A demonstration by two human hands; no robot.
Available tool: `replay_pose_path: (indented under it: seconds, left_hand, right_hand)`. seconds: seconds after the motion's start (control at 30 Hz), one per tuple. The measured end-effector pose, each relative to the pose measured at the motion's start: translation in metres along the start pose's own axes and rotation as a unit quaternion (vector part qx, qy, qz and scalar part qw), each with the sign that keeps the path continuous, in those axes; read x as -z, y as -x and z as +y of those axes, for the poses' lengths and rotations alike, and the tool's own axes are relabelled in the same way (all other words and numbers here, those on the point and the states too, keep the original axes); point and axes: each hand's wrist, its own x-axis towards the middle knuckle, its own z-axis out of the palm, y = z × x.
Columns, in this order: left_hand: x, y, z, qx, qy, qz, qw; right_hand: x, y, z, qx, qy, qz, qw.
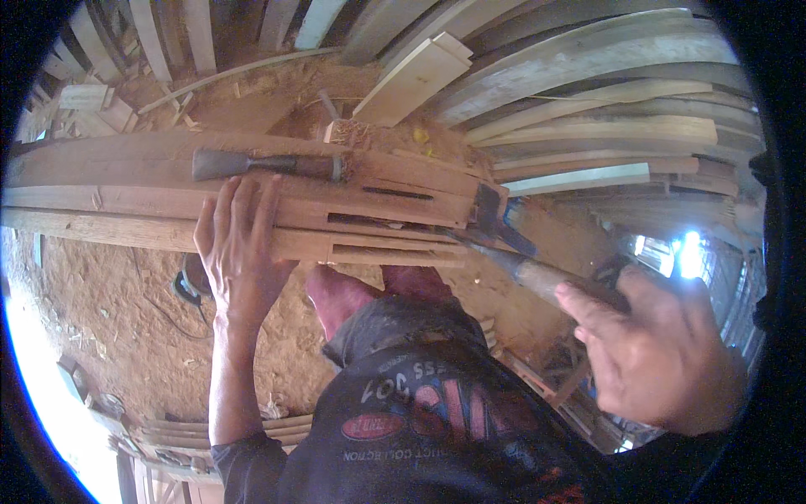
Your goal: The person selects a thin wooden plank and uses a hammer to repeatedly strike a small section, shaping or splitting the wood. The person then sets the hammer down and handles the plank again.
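Slotted wooden beams (151, 200) lie side by side across the view, with long narrow mortises cut near their right ends. My left hand (239, 239) rests on top of the nearer beams, fingers stretched out over the wood. My right hand (646, 344) is closed round the wooden handle of a chisel (529, 270). The chisel slants down to the left, its metal end at the right part of a mortise; the very tip is hard to make out. On the farther beam lies a club-shaped tool (269, 165) with a thick grey end and a dark shaft.
A blue clamp-like piece (504, 223) stands at the beams' right end. Planks (588, 101) are stacked at the far right, and a short board (411, 80) leans behind the beams. Wood shavings cover the ground (117, 319). A dark round tool (193, 279) with a cord lies below.
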Motion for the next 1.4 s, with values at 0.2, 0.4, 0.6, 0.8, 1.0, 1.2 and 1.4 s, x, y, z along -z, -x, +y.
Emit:
replay_pose_path:
  seconds: [0.2,0.4,0.6,0.8,1.0,1.2,1.4]
  left_hand:
    - [-0.004,0.001,-0.003,0.01,0.002,0.013,1.0]
    - [-0.006,0.001,-0.004,-0.002,0.006,0.013,1.0]
    - [-0.005,0.002,-0.002,-0.012,-0.003,0.046,0.999]
    - [-0.004,0.001,0.01,-0.013,-0.035,0.047,0.998]
    - [0.003,0.001,0.021,0.004,-0.054,0.039,0.998]
    - [0.001,0.0,0.027,0.017,-0.08,0.018,0.997]
    - [-0.002,0.002,0.021,0.011,-0.071,0.022,0.997]
  right_hand:
    - [-0.033,-0.034,0.008,0.034,-0.005,-0.019,0.999]
    - [-0.103,-0.007,0.063,-0.029,-0.145,0.035,0.988]
    - [-0.272,-0.054,0.128,0.084,-0.305,0.181,0.931]
    - [-0.299,-0.075,0.118,0.158,-0.331,0.264,0.892]
    - [-0.246,-0.013,0.174,0.157,-0.344,0.158,0.912]
    - [-0.222,0.009,0.191,0.065,-0.4,-0.023,0.914]
    - [-0.202,0.012,0.161,0.097,-0.24,0.13,0.957]
